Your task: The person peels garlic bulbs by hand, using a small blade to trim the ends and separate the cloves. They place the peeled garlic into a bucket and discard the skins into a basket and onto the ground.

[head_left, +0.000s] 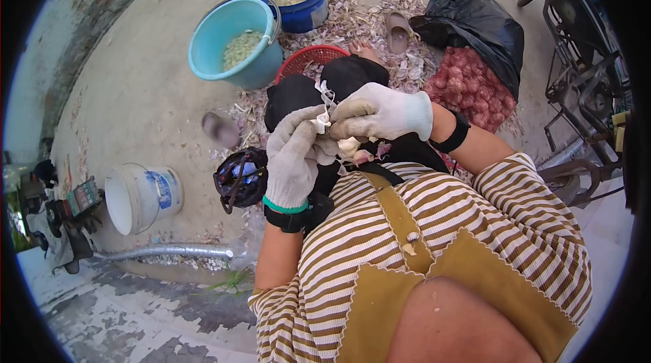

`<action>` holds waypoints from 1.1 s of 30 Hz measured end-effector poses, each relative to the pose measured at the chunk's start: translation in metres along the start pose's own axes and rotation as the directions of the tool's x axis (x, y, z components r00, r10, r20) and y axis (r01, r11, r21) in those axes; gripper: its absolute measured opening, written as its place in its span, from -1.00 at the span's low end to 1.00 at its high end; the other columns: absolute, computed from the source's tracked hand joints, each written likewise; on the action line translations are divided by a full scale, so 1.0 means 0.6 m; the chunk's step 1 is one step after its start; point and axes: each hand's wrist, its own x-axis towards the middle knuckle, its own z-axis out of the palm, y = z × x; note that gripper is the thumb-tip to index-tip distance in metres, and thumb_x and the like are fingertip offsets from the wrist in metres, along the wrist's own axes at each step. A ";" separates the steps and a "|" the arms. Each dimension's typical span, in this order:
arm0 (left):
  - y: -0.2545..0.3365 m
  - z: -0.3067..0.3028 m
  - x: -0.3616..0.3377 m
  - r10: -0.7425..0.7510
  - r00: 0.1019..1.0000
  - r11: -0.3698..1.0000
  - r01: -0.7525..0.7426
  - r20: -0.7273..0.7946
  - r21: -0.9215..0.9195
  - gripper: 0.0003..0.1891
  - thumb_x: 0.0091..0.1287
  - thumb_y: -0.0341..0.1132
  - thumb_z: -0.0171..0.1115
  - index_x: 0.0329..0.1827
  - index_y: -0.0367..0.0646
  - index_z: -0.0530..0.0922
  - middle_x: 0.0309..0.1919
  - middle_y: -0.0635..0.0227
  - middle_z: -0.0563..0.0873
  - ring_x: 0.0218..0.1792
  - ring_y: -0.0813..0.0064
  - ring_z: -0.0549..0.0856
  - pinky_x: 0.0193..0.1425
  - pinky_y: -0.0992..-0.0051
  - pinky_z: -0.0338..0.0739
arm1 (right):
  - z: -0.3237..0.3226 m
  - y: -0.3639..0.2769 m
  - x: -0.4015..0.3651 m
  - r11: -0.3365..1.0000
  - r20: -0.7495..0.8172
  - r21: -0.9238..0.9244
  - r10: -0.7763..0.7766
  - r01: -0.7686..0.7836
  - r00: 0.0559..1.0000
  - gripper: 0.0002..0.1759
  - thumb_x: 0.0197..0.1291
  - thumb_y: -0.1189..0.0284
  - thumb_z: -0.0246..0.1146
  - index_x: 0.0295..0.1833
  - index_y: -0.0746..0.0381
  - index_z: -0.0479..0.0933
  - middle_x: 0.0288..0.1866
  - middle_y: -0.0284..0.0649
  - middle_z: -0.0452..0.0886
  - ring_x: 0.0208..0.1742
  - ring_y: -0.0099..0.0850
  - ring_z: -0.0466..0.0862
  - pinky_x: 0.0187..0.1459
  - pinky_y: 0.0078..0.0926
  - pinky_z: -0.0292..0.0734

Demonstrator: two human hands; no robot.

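Note:
My left hand [295,153], in a pale work glove, is closed on a piece of garlic [321,121] with loose white skin sticking up from it. The gloved fingers of my right hand [380,113] are bent against the same piece from the right. Just below my fingers, garlic cloves [348,148] and some purple skin rest over my lap. A red basket [304,58] stands beyond my knees. Peeled cloves lie in a turquoise bucket [203,48] and in a blue bucket [314,18] behind it.
A red net bag of garlic [468,88] leans by a black plastic bag [475,17] at right. Garlic skins [407,0] litter the ground. One slipper [397,32] lies ahead, another [220,129] at left. A white bucket [142,197] lies tipped; a metal frame [583,58] stands right.

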 end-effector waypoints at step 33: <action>0.002 -0.022 -0.008 0.090 0.979 0.966 -0.042 0.182 -0.255 -0.72 0.45 -0.36 0.10 0.10 -0.36 0.56 -0.35 0.30 0.67 -0.45 0.61 0.63 -0.41 0.64 0.54 | -0.001 -0.037 0.007 0.994 0.026 -0.060 0.096 -0.094 0.995 -0.68 0.29 0.31 0.28 -0.04 0.37 0.60 -0.43 -0.23 0.63 -0.44 -0.53 0.61 -0.41 -0.53 0.48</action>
